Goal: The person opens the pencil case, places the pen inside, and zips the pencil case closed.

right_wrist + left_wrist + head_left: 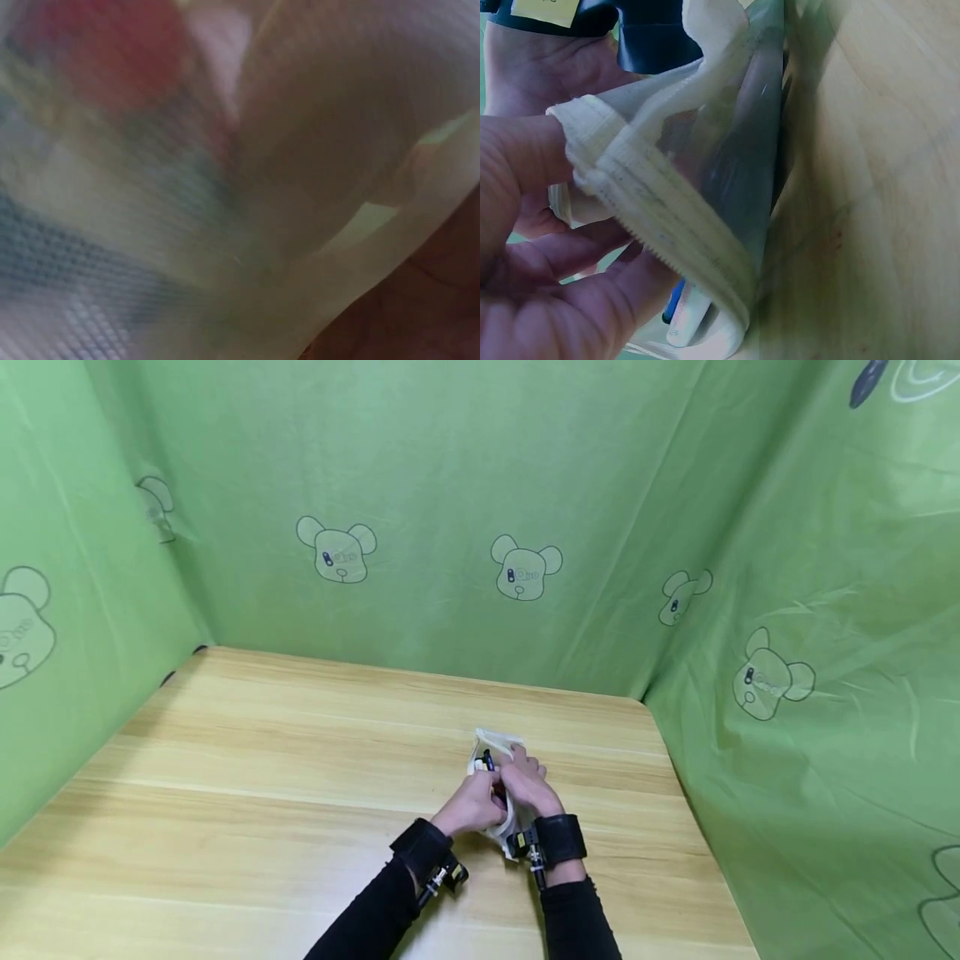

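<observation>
A white mesh zip pouch [487,742] lies on the table with its mouth open. Inside it are a dark pen [488,760] and, in the left wrist view, a white pen-like stick [689,316] beside a blue one. My left hand [474,802] is at the mouth, fingers bent and tips hidden behind the zip edge [671,206]; I cannot tell what they hold. My right hand [528,783] grips the pouch's right side. The right wrist view is blurred, with mesh [67,262] close to the lens and a red patch [120,52] behind it.
A light wood table [300,793] spreads around the pouch. Green cloth [435,460] printed with bear heads hangs along its back, left and right sides. Black bands with small cameras sit on both wrists, the left band [422,850] close to the pouch's near end.
</observation>
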Demonstrator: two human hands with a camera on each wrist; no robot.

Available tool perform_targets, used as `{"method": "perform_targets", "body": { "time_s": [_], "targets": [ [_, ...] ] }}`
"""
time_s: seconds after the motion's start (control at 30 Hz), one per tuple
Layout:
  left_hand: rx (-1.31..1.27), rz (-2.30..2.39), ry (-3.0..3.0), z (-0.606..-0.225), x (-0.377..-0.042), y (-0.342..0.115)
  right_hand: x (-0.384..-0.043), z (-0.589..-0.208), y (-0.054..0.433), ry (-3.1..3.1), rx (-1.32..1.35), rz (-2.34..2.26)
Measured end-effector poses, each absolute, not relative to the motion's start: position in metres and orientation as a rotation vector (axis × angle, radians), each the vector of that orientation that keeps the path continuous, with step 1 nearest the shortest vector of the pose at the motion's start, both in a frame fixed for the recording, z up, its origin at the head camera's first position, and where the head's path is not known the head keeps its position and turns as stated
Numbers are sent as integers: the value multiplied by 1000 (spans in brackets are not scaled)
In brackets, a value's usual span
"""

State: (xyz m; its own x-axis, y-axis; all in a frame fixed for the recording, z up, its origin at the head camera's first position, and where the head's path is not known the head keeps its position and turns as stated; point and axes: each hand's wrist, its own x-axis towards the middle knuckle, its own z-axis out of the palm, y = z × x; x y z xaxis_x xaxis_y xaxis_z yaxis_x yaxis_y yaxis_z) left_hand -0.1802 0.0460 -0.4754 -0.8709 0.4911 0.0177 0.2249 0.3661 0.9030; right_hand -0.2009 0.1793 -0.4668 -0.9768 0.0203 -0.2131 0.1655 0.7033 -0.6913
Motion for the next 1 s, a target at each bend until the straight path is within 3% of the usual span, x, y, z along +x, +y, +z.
{"method": "perform_targets", "body": {
  "time_s": [1.0],
  "targets": [
    [719, 1361, 2446, -480, -193, 55, -208, -481, 172, 2647, 297, -1342]
  ]
}}
